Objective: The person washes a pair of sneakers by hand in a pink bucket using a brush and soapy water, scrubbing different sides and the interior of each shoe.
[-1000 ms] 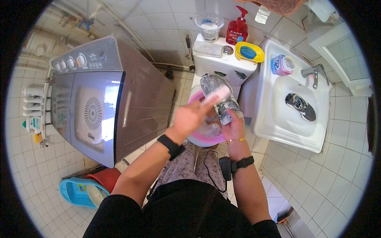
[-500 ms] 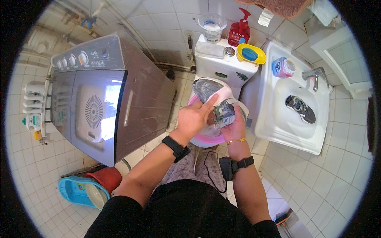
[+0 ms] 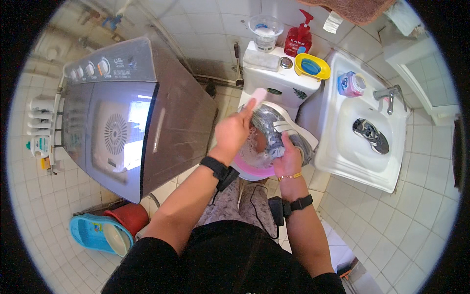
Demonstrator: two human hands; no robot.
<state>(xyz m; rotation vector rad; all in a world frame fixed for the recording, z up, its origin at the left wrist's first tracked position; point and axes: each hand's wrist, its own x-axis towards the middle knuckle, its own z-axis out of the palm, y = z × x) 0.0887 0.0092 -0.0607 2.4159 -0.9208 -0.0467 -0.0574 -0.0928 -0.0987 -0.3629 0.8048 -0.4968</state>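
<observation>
Over the pink basin [image 3: 264,172], we hold the grey shoe [image 3: 290,130] in our right hand [image 3: 288,162]; it probably handles slippery and pliable, best gripped by its firmer sole. Our left hand [image 3: 232,134] clasps a pink brush [image 3: 258,97].

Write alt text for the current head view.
A person's left hand holds a pink brush-like tool beside a gray shoe gripped in the right hand, over a pink basin of foamy water. Another shoe lies in the white sink.
</observation>
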